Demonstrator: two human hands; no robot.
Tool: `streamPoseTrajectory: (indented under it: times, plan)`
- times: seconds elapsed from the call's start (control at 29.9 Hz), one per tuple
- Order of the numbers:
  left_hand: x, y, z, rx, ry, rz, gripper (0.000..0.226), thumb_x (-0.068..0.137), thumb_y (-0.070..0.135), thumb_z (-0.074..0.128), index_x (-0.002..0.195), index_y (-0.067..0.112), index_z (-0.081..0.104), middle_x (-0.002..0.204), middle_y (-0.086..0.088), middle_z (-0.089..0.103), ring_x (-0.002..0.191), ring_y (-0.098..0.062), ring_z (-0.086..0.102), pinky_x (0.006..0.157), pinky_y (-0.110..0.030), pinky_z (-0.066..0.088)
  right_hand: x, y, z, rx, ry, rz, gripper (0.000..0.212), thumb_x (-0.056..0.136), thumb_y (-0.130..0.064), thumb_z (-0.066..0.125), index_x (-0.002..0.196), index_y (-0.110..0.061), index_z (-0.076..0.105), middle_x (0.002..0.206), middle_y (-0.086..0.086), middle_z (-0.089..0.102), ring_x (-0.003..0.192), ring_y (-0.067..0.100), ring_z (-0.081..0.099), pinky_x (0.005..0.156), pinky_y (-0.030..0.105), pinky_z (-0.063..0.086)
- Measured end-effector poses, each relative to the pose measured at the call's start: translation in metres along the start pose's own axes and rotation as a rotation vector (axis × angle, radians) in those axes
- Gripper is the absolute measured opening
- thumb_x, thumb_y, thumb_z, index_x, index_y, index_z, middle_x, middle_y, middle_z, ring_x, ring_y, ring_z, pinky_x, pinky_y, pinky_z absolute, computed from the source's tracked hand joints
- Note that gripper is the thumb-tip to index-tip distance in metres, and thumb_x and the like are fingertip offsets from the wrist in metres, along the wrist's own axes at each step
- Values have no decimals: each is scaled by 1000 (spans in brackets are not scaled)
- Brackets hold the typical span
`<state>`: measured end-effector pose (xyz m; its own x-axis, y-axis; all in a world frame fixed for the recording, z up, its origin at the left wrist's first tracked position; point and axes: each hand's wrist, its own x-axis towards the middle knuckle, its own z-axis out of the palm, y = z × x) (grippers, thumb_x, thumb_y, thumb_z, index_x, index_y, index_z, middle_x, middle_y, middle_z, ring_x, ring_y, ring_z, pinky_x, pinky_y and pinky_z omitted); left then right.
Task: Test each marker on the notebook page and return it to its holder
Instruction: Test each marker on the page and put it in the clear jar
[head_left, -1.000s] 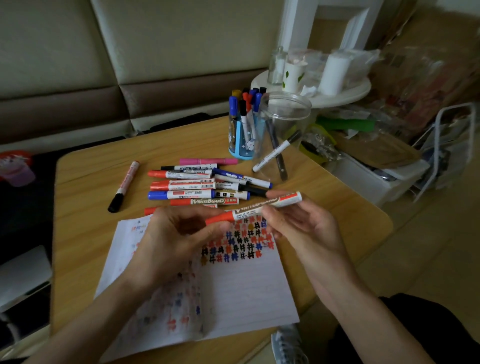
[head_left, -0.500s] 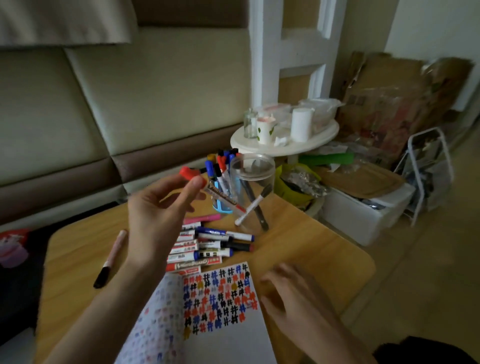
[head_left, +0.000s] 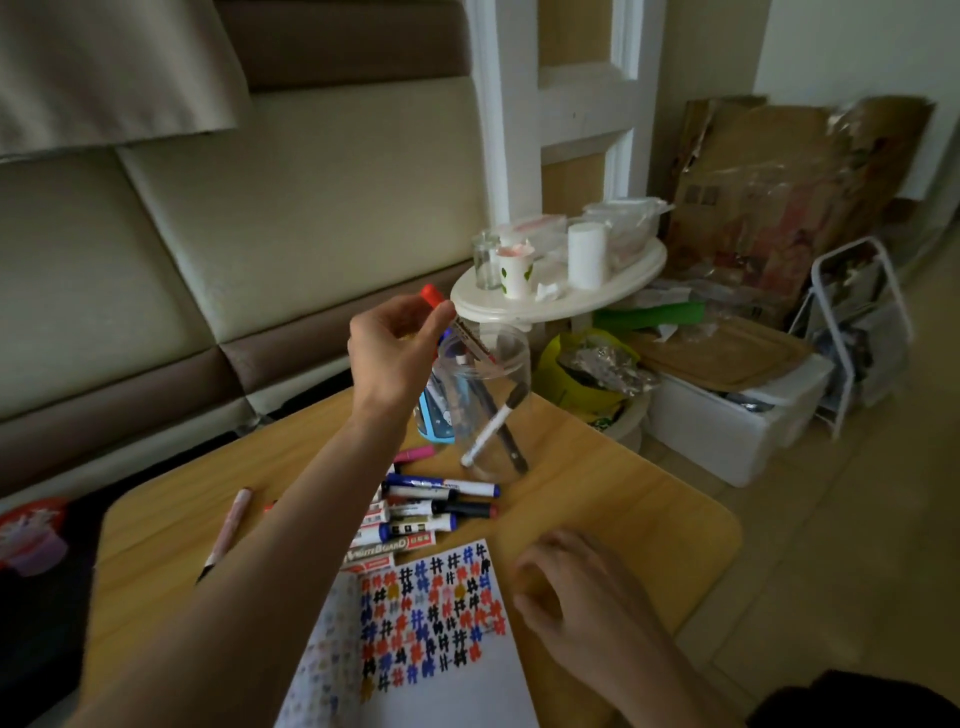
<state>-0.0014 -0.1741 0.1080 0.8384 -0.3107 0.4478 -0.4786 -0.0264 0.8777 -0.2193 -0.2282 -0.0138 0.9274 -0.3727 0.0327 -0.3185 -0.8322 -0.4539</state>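
Blurred right hand (head_left: 576, 597), loosely curled, empty. Raised left hand (head_left: 395, 358), grip pinching red-capped white marker (head_left: 466, 333) (tilted over clear plastic jar (head_left: 511, 364)).

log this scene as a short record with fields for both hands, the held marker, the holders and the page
left hand: raised, pinches the red marker
red marker: tilted, lower end at the mouth of the clear jar
clear jar: upright, two markers leaning inside
blue holder: beside the jar, partly hidden by the left hand
right hand: relaxed, empty, by the notebook page
notebook page: rows of red, blue and black marks
loose markers: piled between page and jar
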Motion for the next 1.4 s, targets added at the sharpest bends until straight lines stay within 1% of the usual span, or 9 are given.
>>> streamPoseTrajectory:
  times: [0.23,0.43,0.6,0.77,0.87,1.0,1.17,1.27,1.4]
  plan:
    - [0,-14,3,100,-84,-29,28,85,30,82,110,20,77,95,9,77,91,-7,73,88,-29,59,0,0,6,-20,55,-1,29,102,-42,59,128,-31,58,135,-12,50,126,8,44,101,25,45]
    - [-2,-22,8,156,-163,-35,28,87,23,81,113,21,74,92,11,73,83,-1,67,65,-13,50,2,-1,10,-34,69,-11,29,102,-42,59,129,-30,57,135,-10,51,127,10,44,102,25,44]
    - [-3,-22,6,140,-164,-24,33,87,24,80,119,18,73,92,12,74,89,-3,69,68,-13,48,4,-1,11,-52,80,-19,31,102,-43,58,130,-30,57,135,-9,52,127,10,44,102,26,44]
    - [-18,-23,-15,148,-138,64,33,88,23,80,120,19,72,102,13,73,95,0,65,89,-24,54,6,-3,12,-60,93,-11,33,101,-42,61,132,-29,57,136,-9,52,125,11,45,101,28,46]
    - [-39,-37,-53,214,-159,50,32,90,26,77,121,28,69,108,12,72,104,-4,66,91,-28,54,5,-5,10,-69,83,-6,34,101,-41,61,132,-30,58,136,-9,51,125,12,44,99,29,47]
    - [-72,-76,-133,430,-137,-45,33,92,23,74,124,29,68,109,10,70,106,-10,64,88,-39,55,5,-7,8,-73,77,2,32,99,-41,63,129,-30,59,132,-9,53,121,13,45,97,31,47]
    - [-109,-123,-227,597,164,-442,49,88,36,76,132,28,57,130,-2,59,117,-22,56,88,-43,50,9,-14,5,-61,41,41,33,97,-43,67,128,-32,61,130,-11,57,122,12,50,96,31,50]
    - [-109,-137,-240,693,97,-668,64,82,54,78,133,22,56,124,-8,61,101,-24,60,69,-37,51,10,-21,4,-22,69,42,29,97,-43,67,124,-32,63,125,-11,60,117,10,53,90,30,52]
    - [-115,-143,-243,926,-15,-638,56,85,68,67,116,21,70,99,-4,65,81,-23,62,62,-34,53,13,-32,10,55,132,18,25,97,-38,68,120,-29,67,120,-9,64,111,10,57,85,31,55]
